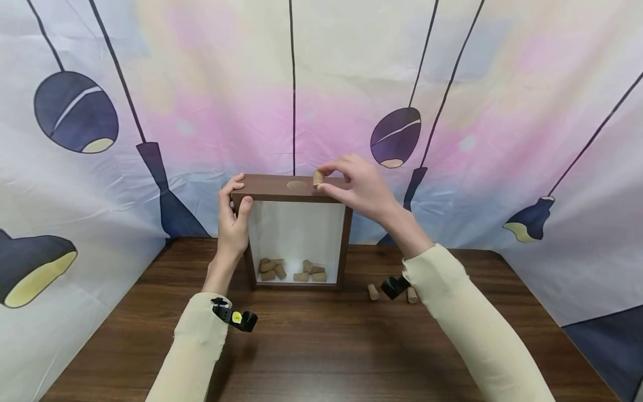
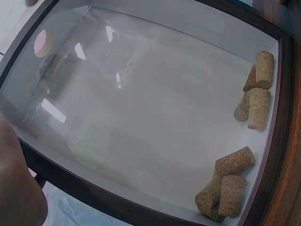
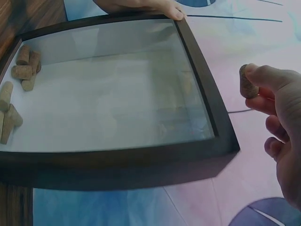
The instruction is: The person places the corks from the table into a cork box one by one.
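Observation:
A brown wooden shadow box (image 1: 346,240) with a clear front stands upright on the table, a round hole (image 1: 296,185) in its top. My left hand (image 1: 233,223) grips its upper left corner, thumb on the front edge and fingers over the top. Between thumb and fingertips my right hand (image 1: 359,187) pinches a cork (image 1: 318,178) just above the top, right of the hole. In the right wrist view that cork (image 3: 247,82) shows apart from the frame. Several corks (image 2: 259,108) lie in two small heaps on the box floor.
Two loose corks lie on the dark wooden table (image 1: 311,346) right of the box: one cork (image 1: 373,292) nearer it, another cork (image 1: 412,295) beside the right sleeve's wrist camera (image 1: 394,287). A printed cloth (image 1: 331,84) hangs close behind and at both sides.

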Demonstrator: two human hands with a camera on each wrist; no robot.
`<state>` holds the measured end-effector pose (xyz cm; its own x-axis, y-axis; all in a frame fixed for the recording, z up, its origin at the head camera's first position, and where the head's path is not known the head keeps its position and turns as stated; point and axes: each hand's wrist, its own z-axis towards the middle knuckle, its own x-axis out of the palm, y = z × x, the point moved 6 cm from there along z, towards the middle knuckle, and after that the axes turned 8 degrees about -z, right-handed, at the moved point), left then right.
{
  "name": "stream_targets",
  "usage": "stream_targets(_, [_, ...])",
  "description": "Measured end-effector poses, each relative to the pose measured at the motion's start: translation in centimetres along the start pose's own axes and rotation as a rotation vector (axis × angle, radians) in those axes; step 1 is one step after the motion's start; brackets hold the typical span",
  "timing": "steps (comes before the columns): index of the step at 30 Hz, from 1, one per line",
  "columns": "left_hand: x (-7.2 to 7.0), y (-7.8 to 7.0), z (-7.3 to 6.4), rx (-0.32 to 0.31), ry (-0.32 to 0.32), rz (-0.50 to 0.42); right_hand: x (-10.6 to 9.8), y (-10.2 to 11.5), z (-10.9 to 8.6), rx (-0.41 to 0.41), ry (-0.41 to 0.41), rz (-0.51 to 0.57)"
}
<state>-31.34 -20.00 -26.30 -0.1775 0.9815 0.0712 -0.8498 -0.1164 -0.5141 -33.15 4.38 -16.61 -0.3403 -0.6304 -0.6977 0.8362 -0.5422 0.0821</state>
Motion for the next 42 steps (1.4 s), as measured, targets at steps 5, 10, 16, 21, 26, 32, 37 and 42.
stream_targets(5, [0.0,0.5,0.0,0.004,-0.005,-0.022,1.7,0.3,1.0,0.036,0.104,-0.009])
stream_targets(10, [-0.4,2.5,-0.1,-0.007,-0.016,-0.014,3.3,0.4,1.5,0.070,0.188,-0.047])
stream_targets(16, [-0.6,3.7,-0.2,0.000,-0.001,-0.014,4.0,0.3,1.9,0.107,0.197,-0.042])
stream_targets(21, [-0.7,3.5,-0.2,0.003,-0.014,0.000,4.3,0.7,2.1,0.114,0.210,-0.077])
stream_targets(26, [-0.3,2.2,-0.2,-0.016,-0.012,0.002,4.2,0.4,1.7,0.151,0.177,-0.071])
stream_targets(32, [0.3,0.2,-0.2,-0.010,-0.007,-0.014,3.1,-0.4,0.5,0.185,0.066,0.007])
stream_targets(37, [0.3,0.2,0.0,-0.002,-0.007,-0.004,1.4,-1.6,-1.4,0.222,-0.026,0.060])
stream_targets(42, [-0.4,2.0,0.0,-0.013,-0.020,0.019,0.1,-3.2,-3.6,0.266,-0.071,0.059])
